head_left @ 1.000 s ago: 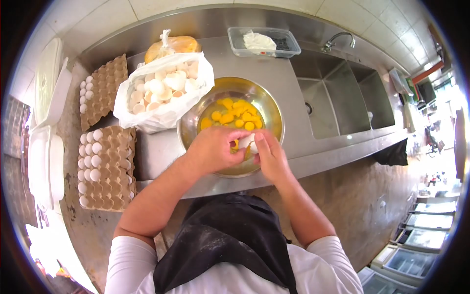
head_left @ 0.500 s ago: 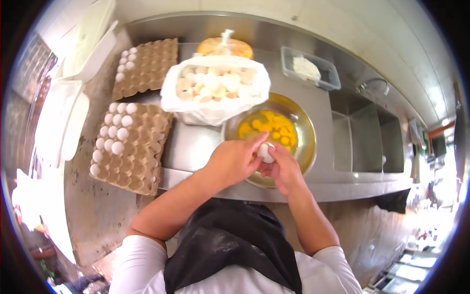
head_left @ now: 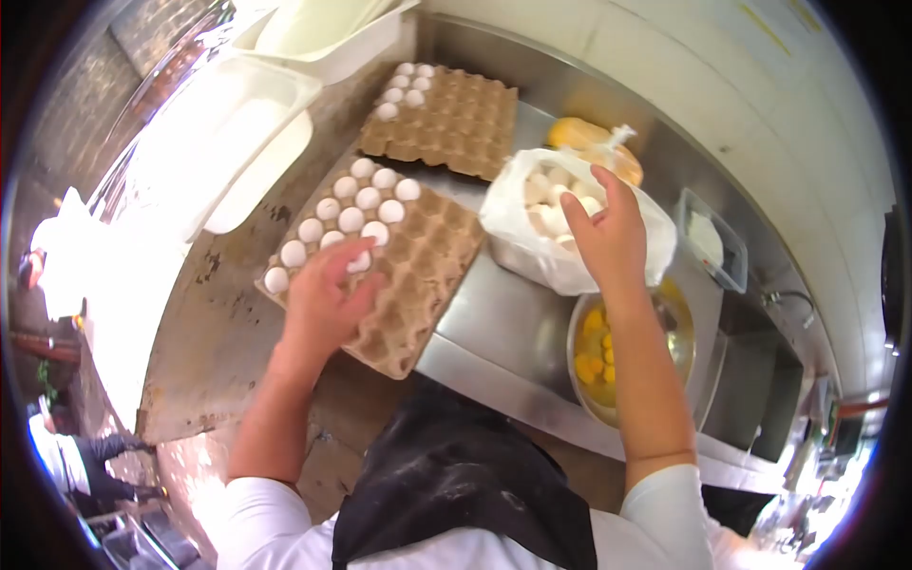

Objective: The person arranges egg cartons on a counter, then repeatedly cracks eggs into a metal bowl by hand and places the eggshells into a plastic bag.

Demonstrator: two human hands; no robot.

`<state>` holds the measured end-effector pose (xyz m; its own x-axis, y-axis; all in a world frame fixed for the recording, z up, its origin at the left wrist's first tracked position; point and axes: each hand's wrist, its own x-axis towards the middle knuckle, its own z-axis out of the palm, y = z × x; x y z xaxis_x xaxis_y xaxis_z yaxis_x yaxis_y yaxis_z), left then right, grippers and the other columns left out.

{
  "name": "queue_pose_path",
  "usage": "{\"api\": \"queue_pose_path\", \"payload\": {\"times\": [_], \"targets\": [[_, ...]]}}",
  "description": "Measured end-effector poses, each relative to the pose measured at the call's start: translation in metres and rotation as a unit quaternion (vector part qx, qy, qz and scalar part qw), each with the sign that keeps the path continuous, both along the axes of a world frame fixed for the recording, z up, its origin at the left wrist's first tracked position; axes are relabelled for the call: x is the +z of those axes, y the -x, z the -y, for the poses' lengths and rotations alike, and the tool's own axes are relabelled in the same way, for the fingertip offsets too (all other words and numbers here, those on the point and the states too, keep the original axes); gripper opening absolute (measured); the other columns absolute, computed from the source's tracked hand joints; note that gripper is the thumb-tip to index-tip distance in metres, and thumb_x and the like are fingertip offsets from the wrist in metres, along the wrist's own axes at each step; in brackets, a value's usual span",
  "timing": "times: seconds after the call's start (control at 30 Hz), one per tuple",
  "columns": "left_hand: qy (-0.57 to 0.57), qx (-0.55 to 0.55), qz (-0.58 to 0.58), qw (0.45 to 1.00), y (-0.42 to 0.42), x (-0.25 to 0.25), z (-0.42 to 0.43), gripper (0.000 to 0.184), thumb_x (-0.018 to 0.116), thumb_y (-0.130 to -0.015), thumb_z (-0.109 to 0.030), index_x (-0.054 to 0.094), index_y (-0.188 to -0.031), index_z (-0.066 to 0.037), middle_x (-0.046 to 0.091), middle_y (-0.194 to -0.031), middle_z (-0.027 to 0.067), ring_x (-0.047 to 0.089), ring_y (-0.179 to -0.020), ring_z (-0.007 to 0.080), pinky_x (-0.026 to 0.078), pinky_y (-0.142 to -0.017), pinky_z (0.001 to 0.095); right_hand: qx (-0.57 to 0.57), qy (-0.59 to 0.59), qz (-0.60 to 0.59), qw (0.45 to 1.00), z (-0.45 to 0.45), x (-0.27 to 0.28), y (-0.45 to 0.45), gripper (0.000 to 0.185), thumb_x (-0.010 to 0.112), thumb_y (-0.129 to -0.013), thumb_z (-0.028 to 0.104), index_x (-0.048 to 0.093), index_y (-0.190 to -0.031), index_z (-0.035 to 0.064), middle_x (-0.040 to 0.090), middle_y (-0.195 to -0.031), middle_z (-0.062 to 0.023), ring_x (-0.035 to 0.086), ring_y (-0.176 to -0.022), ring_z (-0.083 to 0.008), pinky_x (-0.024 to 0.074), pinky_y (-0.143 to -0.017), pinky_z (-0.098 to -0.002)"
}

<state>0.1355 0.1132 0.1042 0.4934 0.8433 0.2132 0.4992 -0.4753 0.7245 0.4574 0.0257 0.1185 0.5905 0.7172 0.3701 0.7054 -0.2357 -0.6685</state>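
Observation:
My left hand (head_left: 328,294) is over the near cardboard egg tray (head_left: 427,275), fingers spread and touching or almost touching a white egg (head_left: 359,261). White eggs fill the tray's left part; its right cups hold none. My right hand (head_left: 613,233) is open above the white plastic bag (head_left: 518,204) of eggshells (head_left: 551,214), thumb and fingers apart, nothing between them. Right of the tray and partly behind my right forearm stands the steel bowl (head_left: 577,375), with several yolks (head_left: 594,351) in clear egg white.
A second egg tray (head_left: 446,123) with several eggs lies farther back. Behind the bag is a tied bag of something yellow (head_left: 579,135). A clear plastic container (head_left: 722,247) and steel sinks (head_left: 755,380) are at the right. White tubs (head_left: 237,123) stand left. A person (head_left: 66,461) appears lower left.
My hands have parted from over the bowl. The left moved to the near egg tray and the right to above the shell bag, without the egg they held. The view has turned left.

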Motion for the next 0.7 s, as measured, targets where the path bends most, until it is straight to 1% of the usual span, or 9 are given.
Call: {"api": "queue_pose_path", "payload": {"times": [0.03, 0.1, 0.17, 0.23, 0.27, 0.33, 0.57, 0.67, 0.7], "targets": [[0.003, 0.012, -0.004, 1.0, 0.016, -0.002, -0.011, 0.043, 0.071, -0.081, -0.009, 0.066, -0.123, -0.007, 0.066, -0.121, 0.0136, 0.063, -0.11, 0.0267, 0.051, -0.092, 0.0384, 0.012, 0.003, -0.004, 1.0, -0.005, -0.004, 0.017, 0.05, 0.071, -0.085, 0.033, 0.061, -0.124, 0.0047, 0.067, -0.111, -0.0158, 0.066, -0.082, -0.025, 0.0531, -0.076, -0.0366], [-0.151, -0.018, -0.175, 0.973, 0.036, -0.003, -0.036, 0.043, 0.067, -0.076, -0.001, 0.067, -0.119, -0.007, 0.066, -0.119, 0.0129, 0.061, -0.111, 0.031, 0.049, -0.094, 0.042, 0.137, 0.019, -0.076, 0.988, -0.018, -0.013, 0.056, 0.042, 0.069, -0.086, 0.033, 0.063, -0.119, 0.0076, 0.067, -0.111, -0.0139, 0.066, -0.087, -0.0285, 0.0527, -0.08, -0.0398], [-0.169, -0.023, -0.177, 0.969, 0.041, -0.015, -0.054, 0.044, 0.064, -0.072, 0.001, 0.068, -0.114, -0.007, 0.066, -0.117, 0.011, 0.059, -0.114, 0.0324, 0.047, -0.096, 0.0447, 0.262, 0.101, -0.014, 0.96, -0.036, -0.023, 0.099, 0.035, 0.069, -0.086, 0.031, 0.065, -0.111, 0.0085, 0.067, -0.105, -0.0114, 0.066, -0.088, -0.0295, 0.0533, -0.076, -0.0411], [-0.218, -0.068, -0.248, 0.941, 0.041, -0.024, -0.069, 0.042, 0.066, -0.071, -0.001, 0.068, -0.112, -0.008, 0.066, -0.115, 0.0078, 0.057, -0.116, 0.0284, 0.044, -0.1, 0.0432, 0.323, 0.042, 0.085, 0.942, -0.06, -0.049, 0.141, 0.03, 0.071, -0.084, 0.028, 0.065, -0.104, 0.0066, 0.065, -0.098, -0.0126, 0.067, -0.084, -0.0295, 0.0546, -0.071, -0.0403], [-0.216, -0.065, -0.251, 0.941, 0.04, -0.024, -0.073, 0.042, 0.066, -0.071, -0.001, 0.068, -0.112, -0.008, 0.066, -0.115, 0.0078, 0.057, -0.116, 0.0284, 0.044, -0.1, 0.0432, 0.327, 0.042, 0.083, 0.941, -0.069, -0.051, 0.157, 0.03, 0.071, -0.084, 0.028, 0.065, -0.104, 0.0066, 0.065, -0.098, -0.0126, 0.067, -0.084, -0.0295, 0.0546, -0.071, -0.0403], [-0.259, -0.102, -0.287, 0.916, 0.039, -0.023, -0.079, 0.043, 0.068, -0.07, -0.003, 0.067, -0.112, -0.01, 0.065, -0.112, 0.0048, 0.056, -0.117, 0.0251, 0.039, -0.105, 0.0421, 0.337, 0.131, 0.106, 0.926, -0.085, -0.054, 0.182, 0.032, 0.073, -0.08, 0.03, 0.065, -0.101, 0.007, 0.063, -0.097, -0.0136, 0.065, -0.087, -0.0331, 0.0539, -0.073, -0.0443], [-0.243, -0.137, -0.32, 0.905, 0.039, -0.017, -0.096, 0.041, 0.073, -0.066, -0.005, 0.064, -0.106, -0.01, 0.063, -0.108, 0.0072, 0.057, -0.111, 0.0262, 0.038, -0.105, 0.041, 0.314, 0.136, 0.107, 0.934, -0.1, -0.062, 0.194, 0.04, 0.075, -0.077, 0.026, 0.059, -0.106, 0.0042, 0.061, -0.097, -0.0153, 0.065, -0.088, -0.0337, 0.0537, -0.073, -0.0464], [-0.239, -0.121, -0.268, 0.926, 0.039, -0.011, -0.092, 0.04, 0.075, -0.066, -0.005, 0.063, -0.104, -0.008, 0.063, -0.105, 0.0096, 0.059, -0.107, 0.0286, 0.04, -0.104, 0.0417, 0.307, 0.104, 0.058, 0.944, -0.089, -0.061, 0.188, 0.039, 0.075, -0.077, 0.025, 0.058, -0.106, 0.005, 0.062, -0.097, -0.017, 0.064, -0.087, -0.0353, 0.0538, -0.071, -0.0446], [-0.241, -0.123, -0.267, 0.925, 0.038, -0.006, -0.088, 0.04, 0.075, -0.066, -0.005, 0.063, -0.104, -0.008, 0.063, -0.105, 0.0096, 0.059, -0.107, 0.0286, 0.04, -0.104, 0.0417, 0.282, 0.055, -0.01, 0.958, -0.08, -0.057, 0.184, 0.035, 0.072, -0.08, 0.024, 0.059, -0.107, 0.005, 0.063, -0.097, -0.0154, 0.064, -0.082, -0.0328, 0.0532, -0.068, -0.0426]]}}
